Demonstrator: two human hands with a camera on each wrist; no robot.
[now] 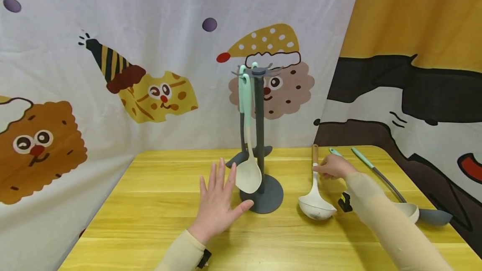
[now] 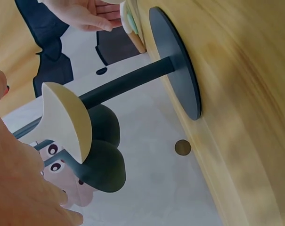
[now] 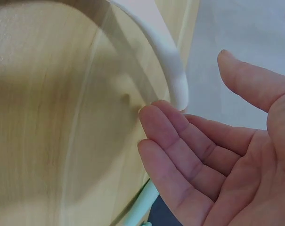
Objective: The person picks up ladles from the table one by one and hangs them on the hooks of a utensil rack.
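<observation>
My left hand [image 1: 216, 208] is spread with straight fingers, close beside a cream spoon [image 1: 249, 177] with a mint handle. This spoon hangs from a dark grey utensil stand [image 1: 260, 137]; dark-headed utensils [image 2: 104, 169] hang behind it. To the right, a white ladle [image 1: 316, 206] with a wooden-ended handle lies bowl toward me on the table. My right hand [image 1: 333, 166] is at the ladle's handle. In the right wrist view, its loosely bent fingertips [image 3: 154, 117] meet the white shaft [image 3: 173, 70], while the thumb stands well apart.
On the right of the wooden table [image 1: 158, 204] lies a mint-handled utensil with a dark head [image 1: 434, 216]. A cream bowl-shaped head [image 1: 411, 210] shows partly behind my right sleeve. A printed curtain [image 1: 169, 32] hangs behind the table.
</observation>
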